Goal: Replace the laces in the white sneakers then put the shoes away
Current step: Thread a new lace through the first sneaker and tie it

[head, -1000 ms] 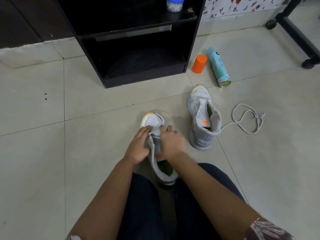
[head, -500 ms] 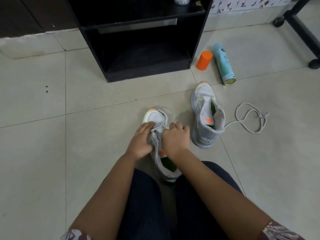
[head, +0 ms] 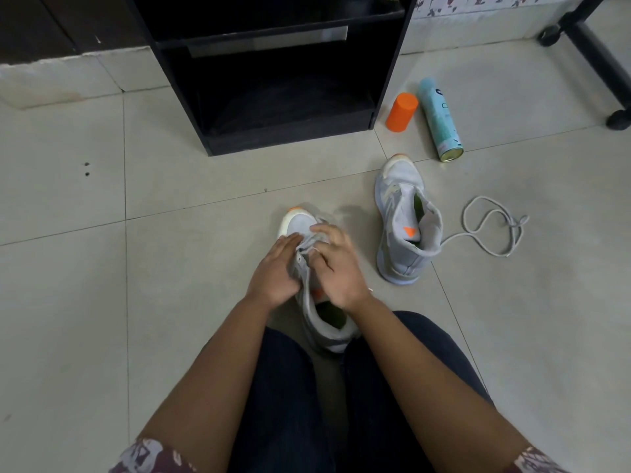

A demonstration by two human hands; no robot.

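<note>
A white sneaker with an orange toe tip (head: pixel 300 222) stands on the tiled floor between my knees, toe pointing away. My left hand (head: pixel 275 271) rests against its left side by the eyelets, fingers curled at the lace (head: pixel 312 241). My right hand (head: pixel 338 268) lies over the tongue, fingers curled and pinching the lace near the toe end. A second white sneaker (head: pixel 403 220) stands unlaced to the right. A loose white lace (head: pixel 491 227) trails in loops on the floor from behind its heel.
A black open shelf unit (head: pixel 283 80) stands ahead on the floor. An orange cap (head: pixel 401 112) and a pale blue spray can (head: pixel 440 119) lie right of it. A black wheeled frame (head: pixel 597 52) is at the far right. My legs in dark trousers fill the foreground.
My right hand has shifted forward toward the toe of the near sneaker, its fingers now spread over the lace. The left hand stays at the shoe's left side.
</note>
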